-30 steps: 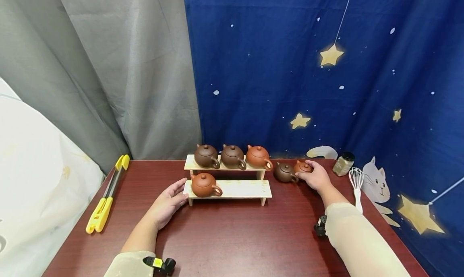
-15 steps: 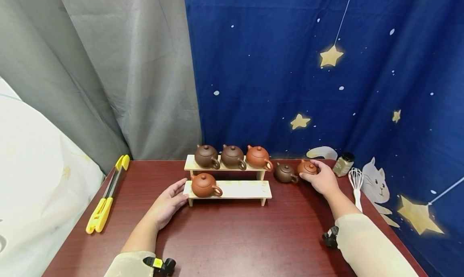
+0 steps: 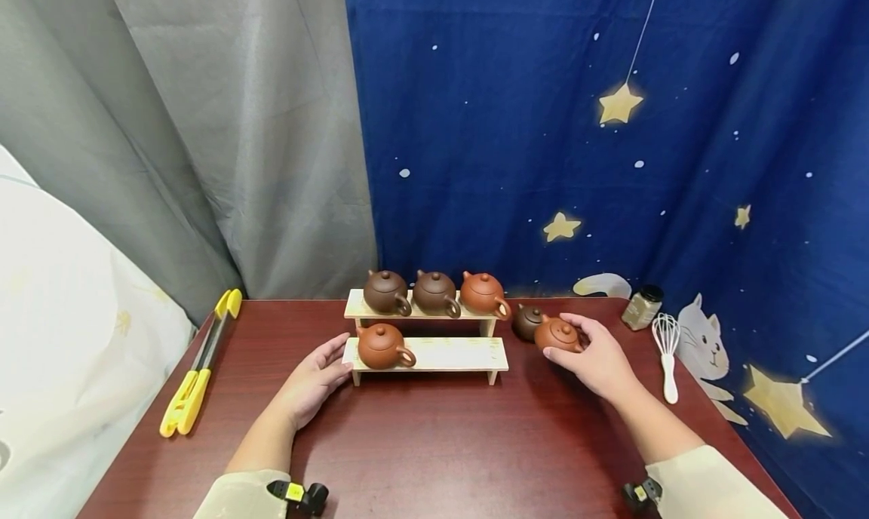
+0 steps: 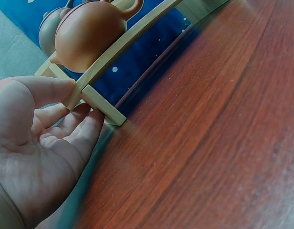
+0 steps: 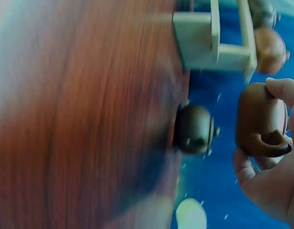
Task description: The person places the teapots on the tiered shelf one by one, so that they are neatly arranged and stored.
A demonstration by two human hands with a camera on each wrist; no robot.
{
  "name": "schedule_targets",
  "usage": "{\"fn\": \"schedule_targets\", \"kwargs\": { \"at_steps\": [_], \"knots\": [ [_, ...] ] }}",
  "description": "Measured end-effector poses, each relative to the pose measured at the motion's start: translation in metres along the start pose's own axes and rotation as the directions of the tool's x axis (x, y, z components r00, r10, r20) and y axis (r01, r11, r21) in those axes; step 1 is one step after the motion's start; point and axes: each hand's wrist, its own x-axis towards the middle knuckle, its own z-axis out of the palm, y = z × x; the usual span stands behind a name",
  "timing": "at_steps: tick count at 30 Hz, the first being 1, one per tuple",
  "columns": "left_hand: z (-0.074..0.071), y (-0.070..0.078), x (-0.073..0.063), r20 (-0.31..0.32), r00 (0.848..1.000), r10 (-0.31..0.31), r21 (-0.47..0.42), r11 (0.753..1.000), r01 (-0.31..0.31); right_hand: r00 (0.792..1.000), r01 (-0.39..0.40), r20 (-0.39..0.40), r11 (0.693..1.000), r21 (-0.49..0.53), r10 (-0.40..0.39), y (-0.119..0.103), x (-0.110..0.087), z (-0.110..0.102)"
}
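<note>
My right hand [image 3: 597, 360] grips a reddish-brown clay teapot [image 3: 558, 335] round its body. In the right wrist view this teapot [image 5: 261, 119] is raised off the table, its handle towards my palm. A dark brown teapot [image 3: 526, 323] stands on the table just behind it, partly hidden. My left hand [image 3: 315, 383] pinches the left end of the low wooden shelf [image 3: 455, 355], thumb on the board and fingers below by the leg [image 4: 104, 105]. On that shelf's left part sits another reddish-brown teapot [image 3: 381, 347].
The taller shelf [image 3: 407, 315] behind bears two dark teapots [image 3: 385, 293] and one reddish-brown teapot [image 3: 483, 293]. Yellow-handled tongs [image 3: 201, 364] lie at the left. A black-lidded jar [image 3: 642, 309] and a white whisk [image 3: 668, 353] are by the right edge. Curtains hang behind the table [image 3: 434, 451].
My right hand has lifted the reddish-brown teapot from beside the dark one and brought it nearer to me; it now overlaps the dark teapot. My left hand has stayed at the low shelf.
</note>
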Motion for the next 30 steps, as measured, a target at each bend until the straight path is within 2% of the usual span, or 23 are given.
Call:
{"fn": "schedule_targets", "kwargs": {
  "at_steps": [7, 14, 20, 25, 30],
  "knots": [
    [-0.001, 0.0, -0.001, 0.01, 1.0, 0.007, 0.006, 1.0, -0.007, 0.997, 0.043, 0.059, 0.994, 0.099, -0.049, -0.029, -0.023, 0.021],
    [0.0, 0.0, 0.001, 0.002, 1.0, -0.003, 0.002, 1.0, 0.003, 0.98, 0.082, 0.16, 0.97, 0.227, -0.12, -0.055, -0.036, 0.044],
    [-0.001, 0.001, 0.001, 0.013, 1.0, 0.001, 0.011, 1.0, -0.001, 0.971, 0.065, 0.206, 0.964, 0.258, -0.121, -0.074, -0.033, 0.063],
    [-0.002, 0.002, 0.0, 0.021, 1.0, 0.013, 0.003, 1.0, -0.013, 0.973, 0.041, 0.21, 0.963, 0.266, -0.1, -0.092, -0.027, 0.083],
    [-0.002, -0.001, 0.001, 0.021, 1.0, 0.019, -0.015, 1.0, -0.019, 0.975, 0.078, 0.188, 0.972, 0.222, -0.121, -0.104, -0.018, 0.104]
  ]
}}
